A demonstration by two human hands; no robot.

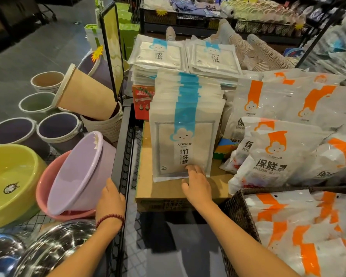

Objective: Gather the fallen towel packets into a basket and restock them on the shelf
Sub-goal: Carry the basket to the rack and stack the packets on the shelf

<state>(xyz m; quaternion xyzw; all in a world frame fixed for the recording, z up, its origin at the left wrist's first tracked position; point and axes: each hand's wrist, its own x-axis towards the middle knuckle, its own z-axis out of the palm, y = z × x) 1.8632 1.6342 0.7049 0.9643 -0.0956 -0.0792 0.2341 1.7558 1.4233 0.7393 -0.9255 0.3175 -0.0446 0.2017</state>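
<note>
Your towel packets are flat white pouches. Each has a broad blue stripe running down to a small cloud face, black characters below it, a "2" in the lower left corner, and a pale grey cloth showing through a framed window.

One row of them stands upright on a cardboard box, leaning back slightly. It sits toward the box's right edge, with the front packet's foot just short of the near edge. The staggered tops show about ten packets, but you cannot count them exactly.

Two more stacks lie flat beyond the box's far edge, a left one and a right one, each many packets deep.

Your right hand lies on the box with its fingers stretched out and relaxed. The tips touch the lower edge of the front packet and grasp nothing.

Your left hand, with a red bead bracelet at the wrist, rests on the black shelf frame. Its fingers are hidden behind the hand, so you cannot tell whether they clasp the frame.

One dark wicker basket sits just beside the box's near right corner. It holds at least three orange-striped packets.

At least six more of those orange packets are heaped past the box's right edge.

Three basins sit left of the frame: a yellow one, a pink one, and a lilac one tipped inside the pink.
</note>
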